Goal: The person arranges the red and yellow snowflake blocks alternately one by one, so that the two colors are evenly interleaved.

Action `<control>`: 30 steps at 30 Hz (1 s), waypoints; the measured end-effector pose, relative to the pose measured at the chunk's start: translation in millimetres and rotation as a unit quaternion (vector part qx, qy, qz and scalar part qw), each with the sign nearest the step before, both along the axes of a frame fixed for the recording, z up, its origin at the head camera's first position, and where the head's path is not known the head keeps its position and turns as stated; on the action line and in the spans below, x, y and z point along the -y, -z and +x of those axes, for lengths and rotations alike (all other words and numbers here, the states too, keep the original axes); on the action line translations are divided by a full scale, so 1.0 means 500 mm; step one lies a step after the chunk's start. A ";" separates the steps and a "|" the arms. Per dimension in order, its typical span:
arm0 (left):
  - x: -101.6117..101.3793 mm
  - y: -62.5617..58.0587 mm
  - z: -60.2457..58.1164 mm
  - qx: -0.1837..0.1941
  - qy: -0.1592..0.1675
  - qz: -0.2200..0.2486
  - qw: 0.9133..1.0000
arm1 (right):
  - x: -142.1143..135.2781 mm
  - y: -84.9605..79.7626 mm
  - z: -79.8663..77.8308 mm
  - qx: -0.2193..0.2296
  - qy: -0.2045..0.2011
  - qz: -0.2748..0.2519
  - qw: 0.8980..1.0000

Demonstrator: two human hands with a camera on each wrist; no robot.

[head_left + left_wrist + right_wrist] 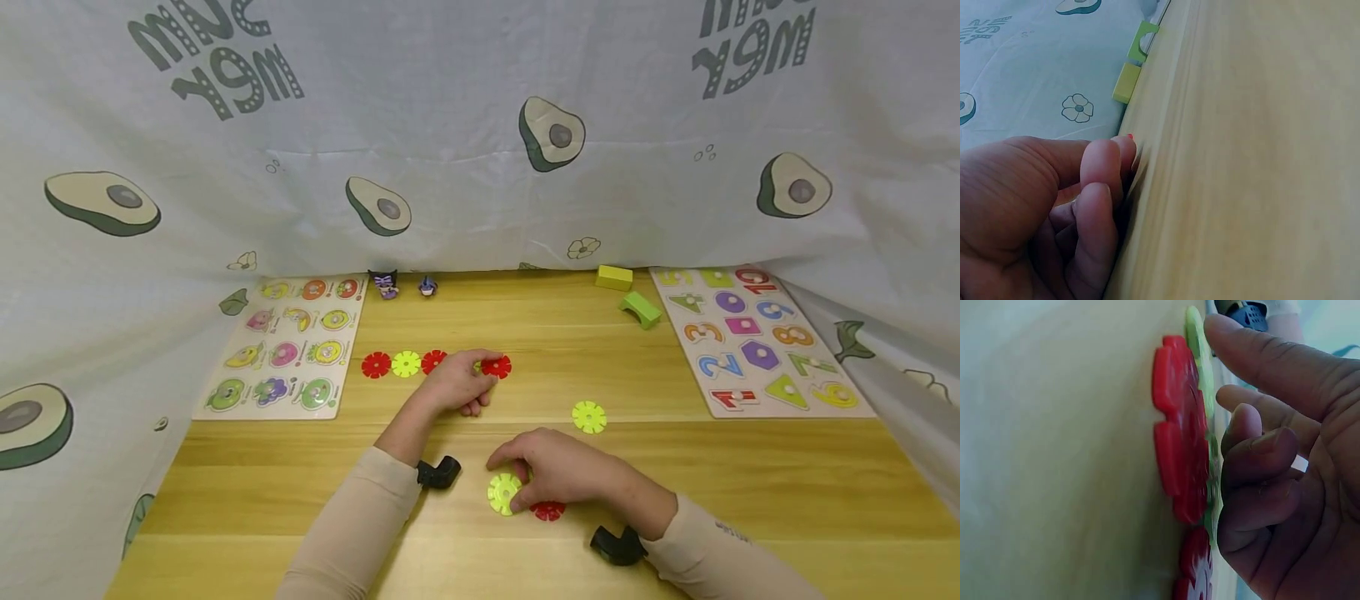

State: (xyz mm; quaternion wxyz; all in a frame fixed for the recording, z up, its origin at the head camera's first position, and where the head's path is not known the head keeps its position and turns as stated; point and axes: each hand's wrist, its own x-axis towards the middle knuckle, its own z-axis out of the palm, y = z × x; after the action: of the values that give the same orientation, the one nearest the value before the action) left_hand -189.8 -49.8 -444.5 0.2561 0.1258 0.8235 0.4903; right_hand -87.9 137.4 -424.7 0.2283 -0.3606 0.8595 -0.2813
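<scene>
In the head view my left hand (pixel 459 383) pinches a red slotted plastic disc (pixel 498 365) at the right end of a row, thumb and index finger at its edges. A yellow-green disc beside it is mostly hidden by that hand. The row also has a red disc (pixel 376 365), a yellow-green disc (pixel 407 363) and another red disc (pixel 432 361). Closer to me, my right hand (pixel 567 469) hovers with relaxed, bent fingers, its thumb tip over the edge of a yellow-green disc (pixel 504 494). Under its palm lies a red disc (pixel 1182 431), partly covered in the head view.
A lone yellow-green disc (pixel 588 417) lies beyond my right hand. A fruit puzzle board (pixel 335 400) is at left, a number puzzle board (pixel 701 392) at right. Along the back are two small figurines (pixel 386 285), a yellow block (pixel 614 277) and a green arch block (pixel 641 309).
</scene>
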 end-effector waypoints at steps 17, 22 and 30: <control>0.001 0.007 0.000 0.005 -0.020 0.000 1.000 | 0.011 0.002 0.006 -0.002 0.003 -0.014 1.000; -0.001 0.006 0.001 -0.001 -0.022 -0.004 1.000 | -0.009 -0.007 -0.014 0.074 0.051 -0.071 0.993; -0.004 0.002 0.002 0.004 -0.027 -0.002 1.000 | -0.060 -0.025 -0.085 0.127 0.238 -0.133 0.954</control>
State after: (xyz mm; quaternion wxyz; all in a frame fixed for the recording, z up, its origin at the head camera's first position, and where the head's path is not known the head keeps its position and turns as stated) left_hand -188.7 -47.7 -445.3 0.2463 0.1011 0.8264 0.4961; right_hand -130.5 167.4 -412.2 0.2117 -0.1337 0.8394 -0.4824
